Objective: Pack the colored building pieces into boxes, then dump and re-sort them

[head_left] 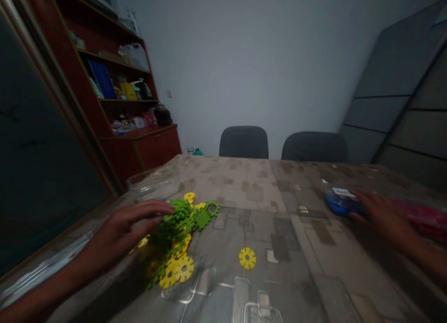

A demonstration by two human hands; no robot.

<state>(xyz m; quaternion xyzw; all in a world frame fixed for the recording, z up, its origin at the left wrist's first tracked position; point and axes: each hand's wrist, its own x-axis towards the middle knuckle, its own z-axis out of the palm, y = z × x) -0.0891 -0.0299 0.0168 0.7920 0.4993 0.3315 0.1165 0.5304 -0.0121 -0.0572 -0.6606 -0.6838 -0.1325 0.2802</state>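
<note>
A pile of green and yellow plastic building pieces (176,237) lies on the table at the left. My left hand (125,227) rests over the pile's upper left side with its fingers stretched out flat, touching the green pieces. One yellow gear-shaped piece (247,257) lies alone to the right of the pile. My right hand (375,213) reaches out at the right, its fingers laid on a blue object with a white label (340,202). That hand is blurred, and whether it grips the object does not show.
The patterned table (265,192) has a clear plastic lid or dish (153,183) at the far left and a pink bag (424,216) at the right. Two dark chairs (244,142) stand behind it. A red shelf unit (115,90) fills the left wall.
</note>
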